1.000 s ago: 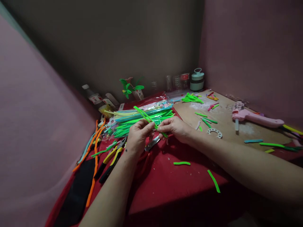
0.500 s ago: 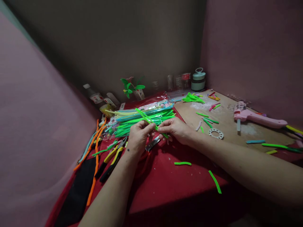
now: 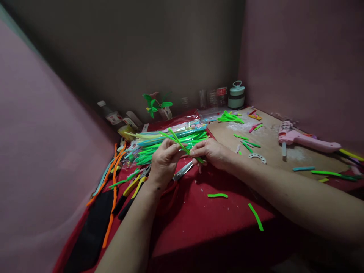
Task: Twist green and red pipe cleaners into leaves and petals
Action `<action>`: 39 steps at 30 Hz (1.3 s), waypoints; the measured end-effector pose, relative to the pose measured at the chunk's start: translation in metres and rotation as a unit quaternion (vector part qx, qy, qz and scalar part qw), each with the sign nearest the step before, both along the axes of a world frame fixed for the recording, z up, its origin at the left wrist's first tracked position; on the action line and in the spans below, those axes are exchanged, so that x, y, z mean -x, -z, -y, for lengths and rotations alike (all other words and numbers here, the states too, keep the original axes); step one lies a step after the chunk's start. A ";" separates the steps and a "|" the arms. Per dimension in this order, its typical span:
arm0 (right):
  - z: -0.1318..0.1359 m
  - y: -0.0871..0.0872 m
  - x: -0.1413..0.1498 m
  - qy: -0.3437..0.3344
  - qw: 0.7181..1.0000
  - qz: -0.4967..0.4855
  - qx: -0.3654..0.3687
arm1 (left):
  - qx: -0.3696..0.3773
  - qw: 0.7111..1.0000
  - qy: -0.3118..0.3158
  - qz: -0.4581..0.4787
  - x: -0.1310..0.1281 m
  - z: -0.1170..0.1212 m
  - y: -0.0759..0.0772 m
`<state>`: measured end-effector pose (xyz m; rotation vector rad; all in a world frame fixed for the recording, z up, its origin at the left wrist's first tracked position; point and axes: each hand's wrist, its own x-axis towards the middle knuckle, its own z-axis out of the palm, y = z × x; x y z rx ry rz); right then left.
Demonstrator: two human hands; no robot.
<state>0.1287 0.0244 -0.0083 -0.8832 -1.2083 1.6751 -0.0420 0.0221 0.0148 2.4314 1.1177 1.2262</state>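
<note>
Two strands of bright green pipe cleaner (image 3: 180,143) cross between my hands and fan apart toward the upper left. My right hand (image 3: 209,152) pinches them low down, with a short green end poking out below its fingers. My left hand (image 3: 165,159) is closed, thumb and fingertips at the strands' left side. Under the hands, scissors (image 3: 183,171) with red handles lie on the red cloth, partly hidden by my left arm. Behind the hands rests a plastic bag of pipe cleaners (image 3: 153,149), mostly green, with blue and yellow ones.
Pliers (image 3: 133,189) and orange pipe cleaners (image 3: 114,189) lie at the left beside a black flat object (image 3: 91,231). A pink glue gun (image 3: 309,141) sits on a brown board (image 3: 273,167) at the right. Cut green pieces (image 3: 217,195) lie in front. Bottles (image 3: 109,113) stand at the back.
The green strands, close together before, now spread into a V at their upper ends. My left hand has turned and shifted slightly left. The view has moved a little.
</note>
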 end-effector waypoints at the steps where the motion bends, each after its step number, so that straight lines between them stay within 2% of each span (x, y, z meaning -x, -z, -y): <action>1: 0.000 0.000 0.000 -0.001 1.000 0.004 -0.005 | -0.044 0.998 -0.015 -0.049 0.001 0.000 -0.001; 5: 0.001 -0.002 -0.001 -0.008 0.999 0.030 -0.022 | -0.211 0.953 -0.048 -0.212 0.005 0.002 -0.008; 8: 0.002 -0.005 -0.002 -0.018 0.999 0.040 -0.017 | -0.261 0.930 -0.027 -0.256 0.006 0.003 -0.012; 14: 0.005 -0.010 -0.002 -0.029 0.996 0.073 -0.043 | -0.224 0.933 0.003 -0.281 0.005 0.006 -0.014; 18: 0.008 -0.010 0.001 -0.016 0.978 0.177 -0.112 | -0.109 0.960 0.015 -0.258 0.000 0.011 -0.014; 20: 0.012 -0.008 0.004 0.029 0.942 0.266 -0.203 | 0.016 0.985 -0.005 -0.171 -0.002 0.012 -0.013; 21: 0.014 -0.007 0.005 0.065 0.909 0.314 -0.266 | 0.104 0.989 -0.016 -0.105 -0.002 0.012 -0.012; 22: 0.017 -0.006 0.007 0.103 0.868 0.355 -0.331 | 0.202 0.979 -0.021 -0.034 -0.002 0.012 -0.010; 23: 0.020 -0.005 0.008 0.134 0.823 0.388 -0.392 | 0.299 0.953 -0.015 0.038 -0.002 0.011 -0.009; 24: 0.023 -0.004 0.008 0.160 0.775 0.412 -0.452 | 0.388 0.916 0.003 0.105 -0.002 0.010 -0.008; 26: 0.029 -0.002 0.008 0.180 0.679 0.444 -0.556 | 0.526 0.821 0.066 0.210 -0.003 0.007 -0.006; 27: 0.031 -0.002 0.008 0.181 0.641 0.448 -0.597 | 0.576 0.773 0.096 0.249 -0.003 0.007 -0.006; 28: 0.032 -0.003 0.007 0.179 0.614 0.446 -0.626 | 0.609 0.733 0.119 0.279 -0.004 0.006 -0.006; 29: 0.033 -0.004 0.006 0.180 0.603 0.438 -0.642 | 0.627 0.706 0.136 0.300 -0.004 0.006 -0.006; 30: 0.034 -0.005 0.006 0.186 0.609 0.425 -0.644 | 0.628 0.700 0.144 0.309 -0.004 0.006 -0.006; 31: 0.034 -0.006 0.006 0.195 0.632 0.405 -0.631 | 0.610 0.716 0.139 0.310 -0.003 0.006 -0.007; 32: 0.034 -0.007 0.005 0.208 0.672 0.379 -0.601 | 0.572 0.752 0.122 0.305 -0.003 0.007 -0.008; 33: 0.034 -0.009 0.006 0.217 0.724 0.347 -0.555 | 0.518 0.796 0.096 0.297 -0.002 0.007 -0.009; 35: 0.032 -0.013 0.006 0.207 0.841 0.258 -0.428 | 0.382 0.878 0.034 0.287 0.001 0.008 -0.013; 36: 0.031 -0.016 0.005 0.181 0.893 0.208 -0.356 | 0.317 0.906 0.015 0.281 0.001 0.009 -0.015; 37: 0.029 -0.018 0.005 0.147 0.931 0.159 -0.292 | 0.265 0.926 0.010 0.269 0.002 0.010 -0.017; 39: 0.027 -0.022 0.003 0.079 0.973 0.083 -0.201 | 0.202 0.955 0.030 0.215 0.002 0.014 -0.020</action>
